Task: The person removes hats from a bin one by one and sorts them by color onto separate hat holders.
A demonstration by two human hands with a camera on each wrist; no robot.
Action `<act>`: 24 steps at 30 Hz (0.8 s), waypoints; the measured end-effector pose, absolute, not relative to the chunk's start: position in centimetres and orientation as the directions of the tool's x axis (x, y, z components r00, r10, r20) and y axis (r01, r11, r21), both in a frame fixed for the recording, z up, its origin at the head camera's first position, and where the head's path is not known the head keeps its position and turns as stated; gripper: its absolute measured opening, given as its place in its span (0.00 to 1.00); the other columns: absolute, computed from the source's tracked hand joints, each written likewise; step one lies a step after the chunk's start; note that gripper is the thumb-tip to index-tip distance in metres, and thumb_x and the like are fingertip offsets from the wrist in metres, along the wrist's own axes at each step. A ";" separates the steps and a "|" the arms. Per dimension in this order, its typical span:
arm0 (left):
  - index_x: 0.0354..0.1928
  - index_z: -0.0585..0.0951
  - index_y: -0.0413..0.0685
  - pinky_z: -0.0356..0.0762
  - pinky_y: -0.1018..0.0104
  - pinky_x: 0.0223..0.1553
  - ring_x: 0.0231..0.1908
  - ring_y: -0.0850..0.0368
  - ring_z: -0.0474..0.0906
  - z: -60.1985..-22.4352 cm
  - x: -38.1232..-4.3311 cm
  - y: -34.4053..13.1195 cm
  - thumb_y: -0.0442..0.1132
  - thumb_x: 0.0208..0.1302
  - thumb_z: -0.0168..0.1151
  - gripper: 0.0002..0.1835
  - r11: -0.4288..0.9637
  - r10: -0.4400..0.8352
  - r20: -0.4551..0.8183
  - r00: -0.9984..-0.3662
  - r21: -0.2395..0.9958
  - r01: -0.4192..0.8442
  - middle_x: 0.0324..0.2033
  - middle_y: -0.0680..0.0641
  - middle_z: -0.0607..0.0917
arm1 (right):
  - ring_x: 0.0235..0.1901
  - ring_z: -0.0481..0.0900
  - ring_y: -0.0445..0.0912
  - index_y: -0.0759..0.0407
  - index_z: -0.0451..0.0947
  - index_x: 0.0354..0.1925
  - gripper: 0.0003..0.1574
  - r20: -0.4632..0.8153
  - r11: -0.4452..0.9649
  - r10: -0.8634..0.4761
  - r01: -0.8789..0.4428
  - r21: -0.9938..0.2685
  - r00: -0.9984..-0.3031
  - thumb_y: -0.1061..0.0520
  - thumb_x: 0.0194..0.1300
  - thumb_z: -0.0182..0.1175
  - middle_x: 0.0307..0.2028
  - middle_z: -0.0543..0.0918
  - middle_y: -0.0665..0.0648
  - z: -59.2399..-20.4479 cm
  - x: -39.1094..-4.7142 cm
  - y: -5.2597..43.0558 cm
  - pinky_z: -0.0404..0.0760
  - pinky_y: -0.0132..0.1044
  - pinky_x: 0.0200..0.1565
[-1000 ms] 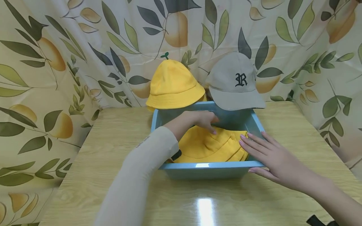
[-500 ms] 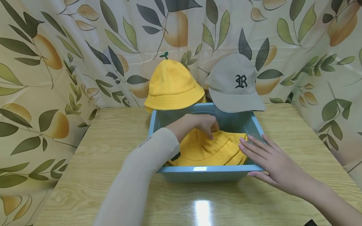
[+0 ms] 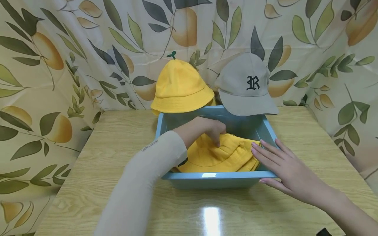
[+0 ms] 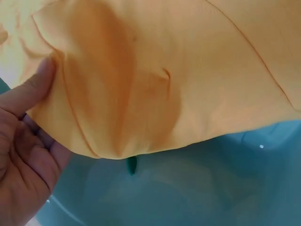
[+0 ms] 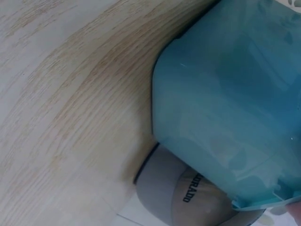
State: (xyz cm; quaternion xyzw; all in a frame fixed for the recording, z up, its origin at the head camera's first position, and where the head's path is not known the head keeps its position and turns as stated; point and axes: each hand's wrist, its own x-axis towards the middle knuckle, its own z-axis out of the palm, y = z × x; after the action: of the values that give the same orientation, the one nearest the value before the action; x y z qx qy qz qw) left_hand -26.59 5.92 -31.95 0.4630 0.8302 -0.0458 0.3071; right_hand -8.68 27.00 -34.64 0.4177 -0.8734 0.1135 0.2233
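A folded yellow bucket hat [image 3: 211, 159] lies inside the blue plastic bin [image 3: 189, 176]. My left hand [image 3: 211, 129] reaches into the bin and pinches the hat's far edge. In the left wrist view, the thumb of that left hand [image 4: 26, 141] presses on top of the yellow fabric [image 4: 155, 70], with the fingers tucked beneath. A small green sprout [image 4: 132, 165] pokes out below the cloth's edge. My right hand [image 3: 284, 168] rests on the bin's right rim with fingers stretched out, fingertips right beside the hat. Only a sliver of that hand shows in the right wrist view.
Behind the bin stand another yellow bucket hat [image 3: 180, 88] with a green sprout on top and a grey baseball cap [image 3: 243, 83] with a black letter. The bin sits on a wood-grain table [image 3: 124, 141]. Leaf-patterned cloth [image 3: 118, 36] hangs around the table.
The fingers of my left hand have come down from above the folded hat and closed on its far edge, which now lifts slightly. My right hand stays on the rim.
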 end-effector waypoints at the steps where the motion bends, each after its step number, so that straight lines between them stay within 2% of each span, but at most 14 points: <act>1: 0.45 0.79 0.43 0.66 0.71 0.36 0.35 0.60 0.67 -31.7 -26.6 5.9 0.41 0.62 0.63 0.13 0.563 0.739 -0.558 -0.376 0.207 0.800 0.33 0.54 0.73 | 0.71 0.55 0.49 0.65 0.66 0.65 0.41 0.498 0.617 -0.680 -0.787 -0.007 -0.538 0.35 0.72 0.40 0.68 0.65 0.56 -34.6 -8.7 27.0 0.42 0.46 0.72; 6: 0.48 0.80 0.44 0.70 0.70 0.44 0.39 0.61 0.70 -30.5 -26.7 5.6 0.39 0.63 0.62 0.12 0.536 0.745 -0.574 -0.341 0.210 0.818 0.39 0.52 0.77 | 0.70 0.55 0.47 0.66 0.67 0.64 0.41 0.500 0.617 -0.678 -0.787 -0.012 -0.540 0.35 0.72 0.39 0.67 0.68 0.57 -34.6 -8.6 26.9 0.41 0.47 0.72; 14: 0.47 0.80 0.44 0.71 0.71 0.42 0.38 0.61 0.71 -29.8 -27.2 5.3 0.38 0.65 0.60 0.11 0.518 0.752 -0.573 -0.327 0.207 0.830 0.37 0.53 0.79 | 0.70 0.56 0.47 0.62 0.66 0.66 0.40 0.479 0.623 -0.683 -0.782 -0.012 -0.551 0.35 0.72 0.38 0.65 0.70 0.59 -34.7 -8.7 27.1 0.41 0.48 0.71; 18: 0.35 0.77 0.45 0.62 0.73 0.33 0.29 0.62 0.63 -29.4 -26.6 4.9 0.37 0.65 0.60 0.04 0.501 0.772 -0.549 -0.321 0.213 0.839 0.25 0.54 0.69 | 0.70 0.57 0.48 0.63 0.67 0.65 0.39 0.516 0.602 -0.686 -0.799 0.007 -0.512 0.36 0.73 0.39 0.65 0.70 0.59 -34.9 -8.8 27.0 0.42 0.48 0.71; 21: 0.28 0.72 0.48 0.55 0.72 0.29 0.25 0.62 0.56 -28.8 -26.1 4.3 0.37 0.65 0.61 0.09 0.472 0.798 -0.515 -0.313 0.212 0.856 0.22 0.54 0.60 | 0.69 0.58 0.49 0.63 0.68 0.64 0.39 0.547 0.588 -0.685 -0.809 0.024 -0.481 0.36 0.72 0.40 0.64 0.70 0.59 -35.0 -8.9 27.0 0.44 0.48 0.71; 24: 0.25 0.69 0.49 0.54 0.72 0.28 0.24 0.62 0.54 -27.8 -25.9 3.6 0.37 0.64 0.61 0.12 0.453 0.821 -0.476 -0.316 0.206 0.867 0.20 0.54 0.58 | 0.69 0.59 0.49 0.64 0.69 0.63 0.39 0.565 0.583 -0.681 -0.812 0.034 -0.465 0.36 0.72 0.41 0.64 0.71 0.59 -35.1 -9.0 26.9 0.46 0.49 0.71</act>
State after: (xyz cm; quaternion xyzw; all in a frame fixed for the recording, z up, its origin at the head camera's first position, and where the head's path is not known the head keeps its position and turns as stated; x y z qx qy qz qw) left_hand -25.90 3.60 -27.76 0.5211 0.8099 -0.0439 0.2657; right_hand -9.04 26.89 -35.05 0.4406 -0.8474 0.1207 0.2706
